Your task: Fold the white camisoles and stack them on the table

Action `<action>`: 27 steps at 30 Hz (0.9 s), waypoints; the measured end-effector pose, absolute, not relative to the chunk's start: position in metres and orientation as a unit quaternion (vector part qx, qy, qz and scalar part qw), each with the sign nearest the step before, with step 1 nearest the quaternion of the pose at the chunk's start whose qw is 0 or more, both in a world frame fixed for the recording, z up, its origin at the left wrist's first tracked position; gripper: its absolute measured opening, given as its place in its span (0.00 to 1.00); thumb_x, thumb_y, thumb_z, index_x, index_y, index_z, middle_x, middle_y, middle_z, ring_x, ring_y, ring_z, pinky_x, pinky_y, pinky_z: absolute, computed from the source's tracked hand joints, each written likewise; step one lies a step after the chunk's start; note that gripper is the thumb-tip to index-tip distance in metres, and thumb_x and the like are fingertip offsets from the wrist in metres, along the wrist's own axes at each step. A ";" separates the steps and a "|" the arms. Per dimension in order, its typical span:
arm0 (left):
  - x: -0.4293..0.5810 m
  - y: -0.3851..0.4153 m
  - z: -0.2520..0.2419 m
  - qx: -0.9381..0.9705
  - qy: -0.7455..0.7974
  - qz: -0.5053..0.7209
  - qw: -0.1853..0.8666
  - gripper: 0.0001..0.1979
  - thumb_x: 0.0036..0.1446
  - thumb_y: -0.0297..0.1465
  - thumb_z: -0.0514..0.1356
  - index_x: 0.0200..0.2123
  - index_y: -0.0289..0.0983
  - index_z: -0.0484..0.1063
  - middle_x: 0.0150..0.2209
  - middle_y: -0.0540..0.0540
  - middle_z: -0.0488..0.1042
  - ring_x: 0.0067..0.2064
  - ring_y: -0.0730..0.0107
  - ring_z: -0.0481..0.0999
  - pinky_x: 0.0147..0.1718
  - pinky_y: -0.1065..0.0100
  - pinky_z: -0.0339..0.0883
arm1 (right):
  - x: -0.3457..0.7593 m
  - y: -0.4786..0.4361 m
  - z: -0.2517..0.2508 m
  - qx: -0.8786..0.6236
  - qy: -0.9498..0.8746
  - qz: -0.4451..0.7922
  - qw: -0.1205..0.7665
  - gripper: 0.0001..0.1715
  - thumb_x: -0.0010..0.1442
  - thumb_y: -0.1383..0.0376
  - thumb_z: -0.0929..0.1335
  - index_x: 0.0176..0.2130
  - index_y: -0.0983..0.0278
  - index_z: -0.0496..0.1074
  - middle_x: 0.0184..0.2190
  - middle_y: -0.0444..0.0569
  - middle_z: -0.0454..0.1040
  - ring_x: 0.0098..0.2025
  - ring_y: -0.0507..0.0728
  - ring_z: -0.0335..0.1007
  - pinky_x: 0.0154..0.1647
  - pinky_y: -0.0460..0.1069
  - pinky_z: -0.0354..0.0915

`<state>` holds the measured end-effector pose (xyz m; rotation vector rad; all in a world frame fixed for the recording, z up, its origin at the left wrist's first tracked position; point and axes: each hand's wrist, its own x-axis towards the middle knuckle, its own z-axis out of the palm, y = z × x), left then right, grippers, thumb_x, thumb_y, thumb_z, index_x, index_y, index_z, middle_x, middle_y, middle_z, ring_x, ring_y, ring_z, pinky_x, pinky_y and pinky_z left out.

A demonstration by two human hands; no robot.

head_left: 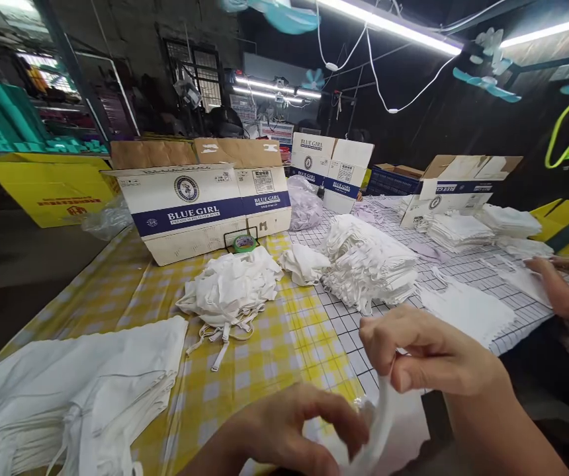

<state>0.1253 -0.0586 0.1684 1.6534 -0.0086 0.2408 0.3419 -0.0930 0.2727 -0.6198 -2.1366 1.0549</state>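
Note:
A white cloth piece [401,430] hangs between my hands at the table's near edge. My right hand [428,350] pinches its upper end between thumb and fingers. Lower and to the left, my left hand [299,423] curves around the cloth's lower part, thumb and fingertips near its edge; whether they grip it is unclear. A crumpled white pile with straps [232,284] lies beyond my left hand on the yellow checked cloth [269,350]. At the lower left is a folded white stack [81,390]. A tall stack of white pieces [368,261] stands beyond my right hand.
Behind the piles stands a Blue Girl carton [205,205], with green tape [245,243] before it. Flat white pieces [468,307] lie on the right. Another person's hand [562,284] touches white cloth at the right edge. More cartons [453,188] stand farther back.

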 end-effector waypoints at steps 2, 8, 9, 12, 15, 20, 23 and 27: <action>0.117 -0.064 0.158 0.755 -0.009 0.062 0.653 0.21 0.51 0.46 0.57 0.39 0.35 0.74 0.30 0.46 0.72 0.32 0.70 0.71 0.35 0.71 0.66 | 0.345 -0.090 0.271 -0.244 -0.801 0.413 0.358 0.11 0.59 0.62 0.65 0.29 0.66 0.66 0.21 0.43 0.60 0.24 0.49 0.56 0.28 0.46 0.55; 0.106 -0.066 0.177 0.721 0.133 0.247 0.633 0.24 0.48 0.39 0.63 0.48 0.39 0.66 0.46 0.43 0.67 0.47 0.62 0.66 0.48 0.63 0.61 | 0.337 -0.080 0.268 -0.237 -0.777 0.449 0.373 0.12 0.59 0.61 0.64 0.28 0.66 0.65 0.20 0.42 0.57 0.24 0.49 0.52 0.26 0.46 0.53; 0.108 -0.066 0.186 0.713 0.151 0.289 0.621 0.26 0.48 0.38 0.63 0.50 0.40 0.63 0.48 0.43 0.65 0.50 0.61 0.64 0.52 0.61 0.57 | 0.331 -0.079 0.269 -0.237 -0.786 0.448 0.354 0.12 0.59 0.61 0.64 0.28 0.67 0.66 0.20 0.42 0.58 0.24 0.48 0.52 0.26 0.45 0.52; 0.116 -0.063 0.204 0.691 0.128 0.316 0.638 0.28 0.45 0.36 0.66 0.49 0.40 0.63 0.48 0.44 0.65 0.50 0.61 0.62 0.52 0.60 0.55 | 0.316 -0.075 0.274 -0.234 -0.818 0.433 0.299 0.11 0.60 0.63 0.65 0.28 0.67 0.67 0.21 0.42 0.60 0.23 0.47 0.52 0.26 0.44 0.52; 0.118 -0.057 0.207 0.670 0.115 0.282 0.677 0.19 0.47 0.39 0.64 0.41 0.36 0.69 0.37 0.46 0.68 0.41 0.66 0.66 0.43 0.67 0.61 | 0.310 -0.074 0.277 -0.242 -0.826 0.422 0.284 0.10 0.59 0.63 0.65 0.29 0.67 0.67 0.22 0.42 0.61 0.23 0.47 0.53 0.25 0.43 0.52; 0.100 -0.045 0.188 0.742 0.111 0.169 0.640 0.14 0.47 0.40 0.63 0.28 0.34 0.73 0.24 0.50 0.65 0.27 0.74 0.63 0.29 0.72 0.60 | 0.326 -0.076 0.274 -0.268 -0.801 0.442 0.302 0.10 0.60 0.63 0.64 0.29 0.66 0.66 0.22 0.43 0.60 0.24 0.48 0.54 0.25 0.45 0.52; 0.074 -0.036 0.176 0.783 0.121 0.104 0.602 0.14 0.48 0.42 0.62 0.26 0.36 0.75 0.21 0.50 0.67 0.27 0.73 0.63 0.32 0.71 0.62 | 0.345 -0.080 0.271 -0.239 -0.779 0.447 0.368 0.10 0.59 0.62 0.64 0.28 0.65 0.64 0.20 0.41 0.56 0.23 0.49 0.52 0.25 0.47 0.52; 0.025 -0.033 0.176 0.818 0.162 0.111 0.541 0.16 0.50 0.45 0.59 0.22 0.38 0.73 0.22 0.49 0.70 0.29 0.71 0.67 0.45 0.63 0.60 | 0.378 -0.090 0.270 -0.231 -0.767 0.419 0.427 0.10 0.58 0.60 0.64 0.27 0.62 0.64 0.17 0.41 0.52 0.21 0.50 0.51 0.25 0.49 0.52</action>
